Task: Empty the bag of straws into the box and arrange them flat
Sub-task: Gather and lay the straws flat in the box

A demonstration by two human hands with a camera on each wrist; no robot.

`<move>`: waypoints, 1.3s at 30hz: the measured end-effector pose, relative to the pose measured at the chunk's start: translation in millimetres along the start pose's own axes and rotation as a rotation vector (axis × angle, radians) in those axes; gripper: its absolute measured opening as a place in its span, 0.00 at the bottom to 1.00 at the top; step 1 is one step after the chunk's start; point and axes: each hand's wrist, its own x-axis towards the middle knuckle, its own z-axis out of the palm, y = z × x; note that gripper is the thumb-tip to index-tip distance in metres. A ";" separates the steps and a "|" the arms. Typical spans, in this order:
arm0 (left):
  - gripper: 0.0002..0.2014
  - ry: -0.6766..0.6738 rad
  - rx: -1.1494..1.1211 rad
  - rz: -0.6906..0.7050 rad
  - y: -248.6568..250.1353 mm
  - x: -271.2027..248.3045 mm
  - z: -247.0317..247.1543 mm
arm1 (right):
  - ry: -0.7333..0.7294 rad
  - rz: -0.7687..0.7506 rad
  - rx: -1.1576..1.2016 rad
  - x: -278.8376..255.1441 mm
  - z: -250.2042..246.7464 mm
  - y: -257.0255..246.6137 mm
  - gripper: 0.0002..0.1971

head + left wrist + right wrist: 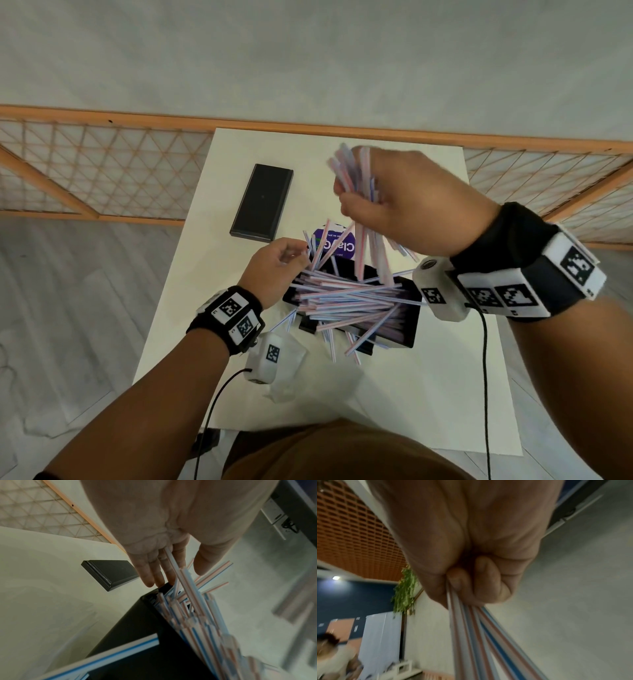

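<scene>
A black box (407, 329) stands mid-table with a loose pile of red- and blue-striped straws (349, 298) lying across it, several poking over the rims. My right hand (356, 202) is raised above the box's far side and grips a bundle of straws (352, 171) in a fist; the right wrist view shows the fingers (471, 585) curled round the straws (471, 635). My left hand (284, 260) is at the box's left end. Its fingers (154, 572) are straight against the straw ends (197, 615), thumb apart, above the box wall (137, 622).
A black lid (263, 202) (109, 573) lies flat at the far left of the white table (428, 411). A purple-labelled packet (337, 245) sits behind the box. A few straws (352, 349) hang over the box's near rim. A wooden lattice screen (102, 171) borders the far side.
</scene>
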 end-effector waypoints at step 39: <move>0.31 -0.073 0.292 -0.171 10.0 27.8 -3.8 | -0.386 0.427 0.075 23.4 134.2 73.2 0.11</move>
